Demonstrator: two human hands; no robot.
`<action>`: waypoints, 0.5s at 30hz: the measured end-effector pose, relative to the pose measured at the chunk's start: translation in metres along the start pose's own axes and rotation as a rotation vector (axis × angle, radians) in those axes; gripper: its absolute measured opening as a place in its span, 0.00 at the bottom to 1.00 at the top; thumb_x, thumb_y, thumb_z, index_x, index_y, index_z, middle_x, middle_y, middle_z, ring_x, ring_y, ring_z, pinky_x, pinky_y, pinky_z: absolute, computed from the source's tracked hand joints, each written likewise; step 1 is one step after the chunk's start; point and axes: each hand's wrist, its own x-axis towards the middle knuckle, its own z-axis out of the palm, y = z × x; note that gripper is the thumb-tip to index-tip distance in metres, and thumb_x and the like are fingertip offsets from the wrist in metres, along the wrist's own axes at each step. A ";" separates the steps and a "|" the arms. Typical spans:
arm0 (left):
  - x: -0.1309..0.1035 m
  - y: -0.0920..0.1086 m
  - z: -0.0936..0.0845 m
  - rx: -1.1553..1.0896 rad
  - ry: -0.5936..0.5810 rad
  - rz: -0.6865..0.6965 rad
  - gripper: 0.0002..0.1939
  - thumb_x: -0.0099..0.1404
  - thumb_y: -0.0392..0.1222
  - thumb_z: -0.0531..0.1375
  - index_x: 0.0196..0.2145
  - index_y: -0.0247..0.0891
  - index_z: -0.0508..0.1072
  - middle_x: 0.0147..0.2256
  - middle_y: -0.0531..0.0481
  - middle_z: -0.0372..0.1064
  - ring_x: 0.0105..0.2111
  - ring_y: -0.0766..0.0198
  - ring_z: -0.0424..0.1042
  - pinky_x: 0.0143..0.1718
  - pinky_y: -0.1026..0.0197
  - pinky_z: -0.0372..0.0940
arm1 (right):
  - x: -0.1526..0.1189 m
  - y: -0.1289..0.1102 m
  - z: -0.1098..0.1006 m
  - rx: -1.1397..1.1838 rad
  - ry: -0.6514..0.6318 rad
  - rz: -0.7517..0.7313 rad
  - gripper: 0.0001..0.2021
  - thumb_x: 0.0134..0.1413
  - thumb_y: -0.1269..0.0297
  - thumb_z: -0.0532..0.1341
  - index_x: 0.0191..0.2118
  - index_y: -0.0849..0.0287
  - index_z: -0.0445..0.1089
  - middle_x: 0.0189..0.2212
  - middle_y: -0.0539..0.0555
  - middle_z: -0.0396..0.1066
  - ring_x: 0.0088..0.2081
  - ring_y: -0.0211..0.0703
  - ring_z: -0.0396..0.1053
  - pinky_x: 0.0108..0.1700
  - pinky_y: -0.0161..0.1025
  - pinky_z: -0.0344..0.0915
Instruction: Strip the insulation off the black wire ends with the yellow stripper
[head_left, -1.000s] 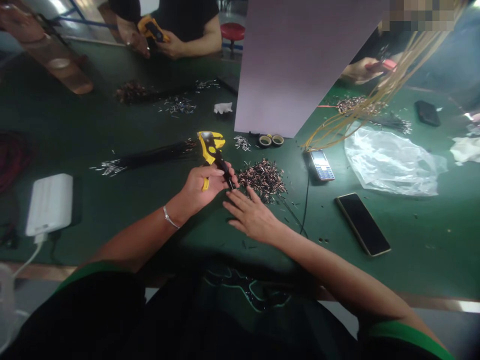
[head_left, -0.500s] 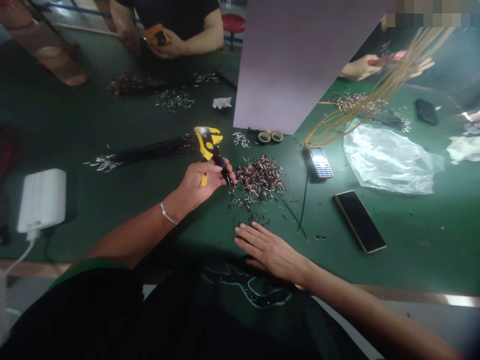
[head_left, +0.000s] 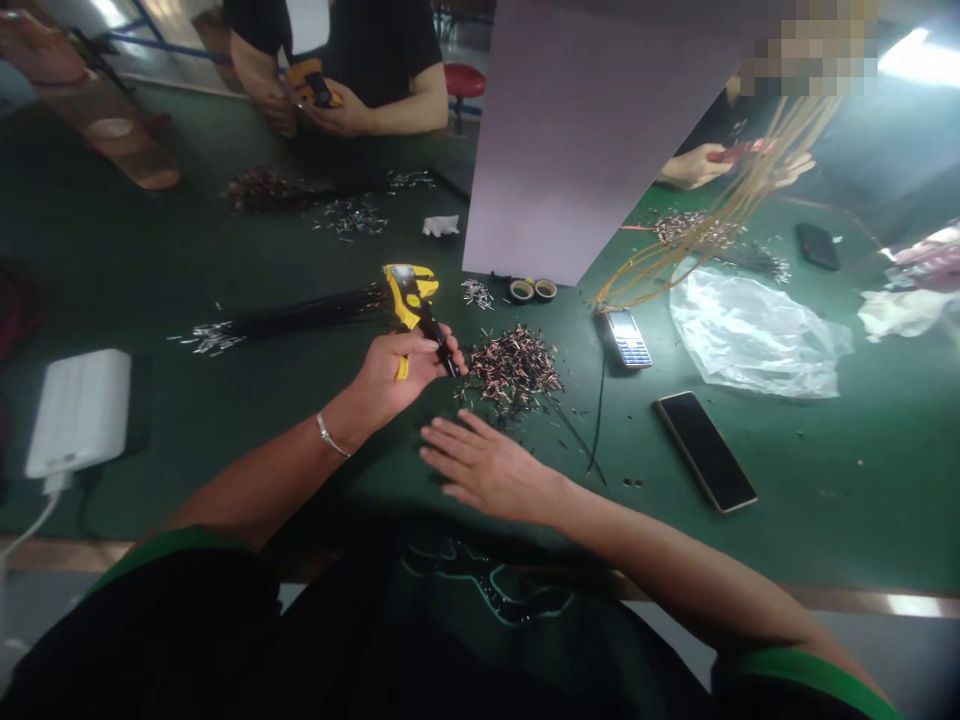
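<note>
Pliers, yellow and black, grasped in the left hand beside a pile of short pieces.
The handle area is wrapped by the left fingers above the green table, with the yellow head pointed away from the body, near one end of a black wire bundle. The right hand is released – palm down, fingers extended – at the near side of the pile (whether the table is touched cannot be told). Small silver pieces and two tape rolls are seen beyond the pile, by a tall panel. To the right, a keypad phone, a dark smartphone and a clear plastic bag are laid out.
</note>
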 end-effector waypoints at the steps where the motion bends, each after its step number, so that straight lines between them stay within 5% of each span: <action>1: 0.000 0.000 -0.001 -0.004 -0.005 -0.001 0.09 0.52 0.31 0.58 0.32 0.33 0.75 0.32 0.44 0.73 0.34 0.56 0.73 0.41 0.50 0.69 | 0.003 -0.001 0.003 0.005 -0.014 -0.039 0.24 0.70 0.57 0.50 0.66 0.61 0.59 0.68 0.58 0.58 0.70 0.48 0.51 0.72 0.54 0.44; 4: 0.000 -0.002 -0.001 0.014 -0.016 -0.005 0.10 0.53 0.31 0.58 0.34 0.33 0.75 0.33 0.44 0.74 0.33 0.56 0.73 0.39 0.51 0.70 | 0.006 0.017 0.004 -0.022 -0.019 -0.005 0.22 0.71 0.60 0.50 0.64 0.59 0.63 0.66 0.56 0.61 0.68 0.52 0.54 0.70 0.57 0.47; 9: 0.001 -0.003 0.000 0.045 0.007 0.010 0.09 0.53 0.31 0.59 0.33 0.32 0.76 0.32 0.43 0.74 0.33 0.56 0.74 0.39 0.51 0.70 | -0.016 0.069 -0.019 -0.068 0.181 0.319 0.18 0.68 0.64 0.53 0.57 0.65 0.70 0.58 0.65 0.71 0.61 0.55 0.67 0.66 0.55 0.55; 12: 0.000 -0.004 -0.001 0.035 -0.004 0.001 0.09 0.53 0.31 0.59 0.34 0.31 0.76 0.33 0.43 0.73 0.33 0.56 0.74 0.38 0.52 0.70 | -0.046 0.076 -0.026 -0.013 0.338 0.582 0.16 0.67 0.64 0.52 0.48 0.63 0.76 0.39 0.62 0.80 0.40 0.50 0.77 0.50 0.48 0.69; 15: -0.001 -0.007 -0.002 0.035 -0.024 -0.019 0.10 0.54 0.31 0.59 0.36 0.31 0.76 0.33 0.44 0.72 0.34 0.57 0.73 0.39 0.52 0.70 | -0.073 0.069 -0.024 0.011 0.325 0.870 0.14 0.64 0.61 0.54 0.39 0.58 0.77 0.31 0.56 0.79 0.32 0.46 0.76 0.36 0.39 0.66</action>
